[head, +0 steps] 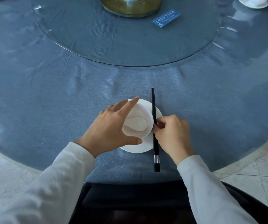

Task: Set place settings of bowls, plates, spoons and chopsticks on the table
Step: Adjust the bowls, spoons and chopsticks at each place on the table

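1. Right at the near edge, a dark chair back (130, 199) sits tucked against the round table (33, 102), with pale veined floor tiles (8, 175) showing on both sides
2. Two sleeves (57, 183) of white ribbed cloth reach in over the table's curved rim
3. The left hand (112, 126) cups the bowl (147, 115): thumb against its near wall, fingers spread round the left side, index finger stretched straight along the far rim
4. That bowl is white, glossy and round; it stands on a white plate (146, 146) close to the table's near edge, and a white spoon (138, 125) lies inside it
5. The right hand (172, 131) has its fingers curled, pinching the chopsticks (153, 102) between thumb and fingertips at about mid-length
6. The chopsticks are black, thin and straight, lying side by side, with a silver band near the butt ends; they cross the plate's right rim just beside the bowl, tips pointing away onto the cloth
7. A blue woven tablecloth (211, 110) lies under a shiny, creased clear cover, with wide stretches of it left, right and beyond the setting
8. Farther off, the edge of a round glass turntable (114, 38) curves across; it carries a blue sign (166, 18) and sits over a brass-coloured base (130, 8)
9. At the far right edge stands a white cup on a saucer (253, 3)
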Tool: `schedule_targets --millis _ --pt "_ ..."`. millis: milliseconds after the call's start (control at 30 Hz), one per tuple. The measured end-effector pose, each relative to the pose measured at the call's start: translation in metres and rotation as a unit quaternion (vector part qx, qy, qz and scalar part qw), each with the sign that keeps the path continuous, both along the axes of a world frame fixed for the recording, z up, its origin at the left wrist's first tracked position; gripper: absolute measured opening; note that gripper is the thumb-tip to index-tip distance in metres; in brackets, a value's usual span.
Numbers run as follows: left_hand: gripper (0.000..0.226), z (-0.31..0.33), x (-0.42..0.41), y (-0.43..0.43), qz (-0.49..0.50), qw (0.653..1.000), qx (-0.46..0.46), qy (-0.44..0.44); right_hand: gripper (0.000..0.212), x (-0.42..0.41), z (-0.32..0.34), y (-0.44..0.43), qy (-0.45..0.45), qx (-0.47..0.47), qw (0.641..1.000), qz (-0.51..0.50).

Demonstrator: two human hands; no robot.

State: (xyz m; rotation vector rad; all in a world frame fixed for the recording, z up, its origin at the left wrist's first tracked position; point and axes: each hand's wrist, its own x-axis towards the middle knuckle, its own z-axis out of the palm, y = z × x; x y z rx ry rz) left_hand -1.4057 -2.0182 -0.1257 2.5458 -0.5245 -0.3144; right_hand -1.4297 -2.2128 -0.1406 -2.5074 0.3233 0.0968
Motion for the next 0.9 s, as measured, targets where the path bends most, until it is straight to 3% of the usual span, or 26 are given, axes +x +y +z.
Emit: schedule_targets --millis 267,467,634,900 --pt "0.121 -0.004 0.001 0.001 -0.003 1.0 -0.003 -0.003 0.039 -0.001 0.001 -0.003 -0.001 -0.002 1.0 -0.006" --pt "0.114 -0.003 0.001 0.002 0.016 1.0 -0.004 0.013 0.029 0.002 0.002 -0.008 -0.026 -0.029 0.999 -0.014" --pt "0.105 0.007 0.005 0.003 0.053 0.999 -0.002 -0.007 0.052 0.003 0.007 -0.012 -0.088 -0.027 0.996 -0.007" --pt "0.109 0.052 0.016 0.013 0.114 0.991 0.035 -0.057 0.086 0.005 0.047 -0.022 -0.098 -0.067 0.992 0.042"
